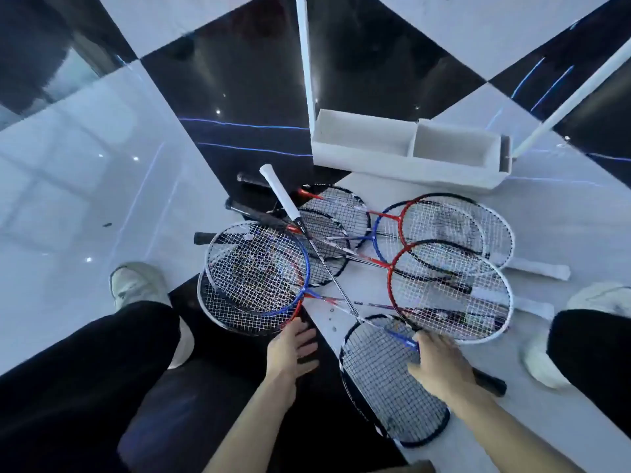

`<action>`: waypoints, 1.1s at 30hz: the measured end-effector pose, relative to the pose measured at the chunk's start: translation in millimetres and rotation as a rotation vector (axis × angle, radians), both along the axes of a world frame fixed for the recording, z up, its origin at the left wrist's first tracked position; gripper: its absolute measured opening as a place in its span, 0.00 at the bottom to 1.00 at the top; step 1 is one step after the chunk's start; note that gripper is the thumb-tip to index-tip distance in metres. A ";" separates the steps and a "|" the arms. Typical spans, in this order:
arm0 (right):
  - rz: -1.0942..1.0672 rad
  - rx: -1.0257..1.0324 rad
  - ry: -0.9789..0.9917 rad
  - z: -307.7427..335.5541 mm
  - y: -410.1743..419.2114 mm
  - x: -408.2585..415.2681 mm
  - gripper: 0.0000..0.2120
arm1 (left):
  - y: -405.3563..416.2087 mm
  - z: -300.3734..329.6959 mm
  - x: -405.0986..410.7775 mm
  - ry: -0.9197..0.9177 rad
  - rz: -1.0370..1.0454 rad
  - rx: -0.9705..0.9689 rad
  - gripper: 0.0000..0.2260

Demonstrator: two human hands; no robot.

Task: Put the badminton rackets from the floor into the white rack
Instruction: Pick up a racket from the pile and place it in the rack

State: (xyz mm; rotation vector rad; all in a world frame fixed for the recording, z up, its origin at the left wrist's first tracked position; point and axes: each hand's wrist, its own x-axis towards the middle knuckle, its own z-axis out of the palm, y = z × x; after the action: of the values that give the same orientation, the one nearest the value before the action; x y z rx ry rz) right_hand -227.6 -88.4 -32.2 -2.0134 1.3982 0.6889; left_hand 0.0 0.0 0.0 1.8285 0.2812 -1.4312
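Rackets [358, 264] heaped on the floor [85, 172], rack [406, 158] just behind them, hands [290, 349] before the heap, shoes [136, 285] either side.

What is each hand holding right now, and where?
Right hand grips a racket at its head's rim. Left hand is open, holding nothing.

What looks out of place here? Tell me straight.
The rackets lie in a tangled heap on the floor, heads and shafts crossing, one white handle sticking up. The white rack behind them holds none. The right hand grips one; the left hand is open.
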 end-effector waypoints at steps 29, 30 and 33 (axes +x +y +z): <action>0.038 -0.546 -0.102 141.4 -86.2 -18.1 0.14 | -99.1 104.6 74.0 0.309 0.691 -0.413 0.30; 0.025 -0.572 -0.121 157.3 -94.3 -21.8 0.14 | -102.8 125.6 76.2 0.267 0.633 -0.459 0.24; -0.008 -0.691 -0.182 212.6 -112.3 -29.4 0.14 | -104.3 202.4 82.0 0.133 0.458 -0.628 0.14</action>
State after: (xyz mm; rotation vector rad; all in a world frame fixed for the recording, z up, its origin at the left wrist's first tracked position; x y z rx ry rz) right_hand -257.0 -200.7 180.4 -2.4972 1.6770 -0.0109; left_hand 82.0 -104.3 202.4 1.0780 0.2579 -1.1438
